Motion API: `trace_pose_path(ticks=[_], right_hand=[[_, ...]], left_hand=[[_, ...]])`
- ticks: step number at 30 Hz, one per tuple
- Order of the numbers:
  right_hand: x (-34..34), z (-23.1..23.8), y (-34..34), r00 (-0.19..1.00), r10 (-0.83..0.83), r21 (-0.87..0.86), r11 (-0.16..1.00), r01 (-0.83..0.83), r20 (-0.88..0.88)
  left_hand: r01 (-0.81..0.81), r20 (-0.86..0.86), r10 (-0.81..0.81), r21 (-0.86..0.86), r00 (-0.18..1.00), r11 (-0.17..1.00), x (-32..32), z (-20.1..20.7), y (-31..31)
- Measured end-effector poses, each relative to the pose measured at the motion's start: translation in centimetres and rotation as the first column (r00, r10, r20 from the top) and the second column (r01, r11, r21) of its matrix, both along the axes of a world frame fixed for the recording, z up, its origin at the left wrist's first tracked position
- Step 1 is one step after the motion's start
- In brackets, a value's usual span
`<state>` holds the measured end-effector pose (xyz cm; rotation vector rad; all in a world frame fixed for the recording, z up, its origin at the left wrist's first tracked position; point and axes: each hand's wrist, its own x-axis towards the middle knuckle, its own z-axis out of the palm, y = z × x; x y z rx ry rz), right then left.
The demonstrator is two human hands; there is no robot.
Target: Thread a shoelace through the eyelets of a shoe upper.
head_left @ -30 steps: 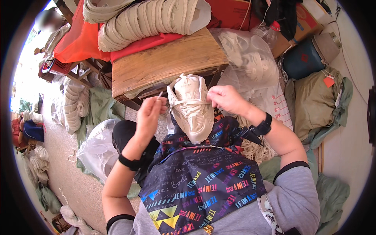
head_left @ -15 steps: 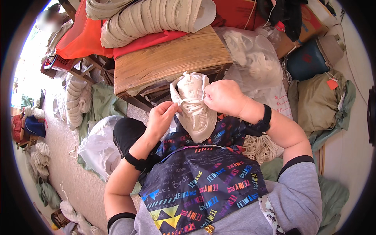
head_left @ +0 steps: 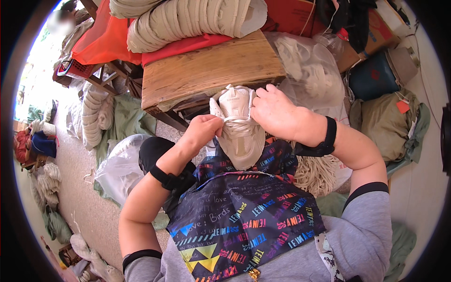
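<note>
A cream sneaker (head_left: pixel 242 141) rests on my lap with its toe toward me and its tongue standing up at the far end. A pale shoelace (head_left: pixel 236 126) crosses its upper in several rows. At the shoe's left edge, my left hand (head_left: pixel 205 130) is closed in a pinch on the lace, beside the top rows. My right hand (head_left: pixel 278 113) is curled at the right eyelet edge, its fingertips closed on the lace there. The fingers partly hide the lace ends. Under the shoe lies my dark patterned apron (head_left: pixel 244 221).
A wooden bench (head_left: pixel 211 70) stands just beyond the shoe, bearing rows of stacked cream shoe uppers (head_left: pixel 192 26). To the right are a clear bag of shoes (head_left: pixel 305 70), a heap of laces (head_left: pixel 314 174) and a green sack (head_left: pixel 387 129). A white plastic bag (head_left: pixel 120 164) lies left.
My left hand has shifted slightly right and toward the shoe's edge. The right hand has turned a little and its fingers have moved slightly. The whole view has shifted slightly.
</note>
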<state>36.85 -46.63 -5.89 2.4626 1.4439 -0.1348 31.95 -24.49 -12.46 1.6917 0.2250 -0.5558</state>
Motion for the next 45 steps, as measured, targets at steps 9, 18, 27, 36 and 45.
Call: trace_pose_path(ticks=[9,18,27,36,45], right_hand=[[2.5,-0.3,-1.3,0.985,0.12,0.424,0.904,-0.056,-0.125],[4.0,-0.8,-2.2,0.868,0.081,0.388,0.912,0.134,-0.49],[2.0,-4.9,-1.4,0.689,-0.105,0.476,0.649,0.594,-0.717],[1.2,1.4,0.9,-0.051,0.26,0.072,0.442,0.894,-0.964],[1.0,-1.8,1.8,0.941,-0.168,0.448,0.845,0.291,-0.294]], left_hand=[[0.165,0.349,-0.653,0.789,0.672,0.592,1.1,3.4,0.8],[0.251,0.569,-0.679,0.651,0.463,0.716,2.8,3.1,3.3],[0.152,0.615,-0.503,0.532,0.607,0.833,1.7,0.0,1.4],[-0.053,0.68,0.107,-0.1,0.726,0.994,0.4,6.5,-0.8],[-0.179,0.253,0.375,-0.563,0.892,0.807,-0.4,4.8,1.4]])
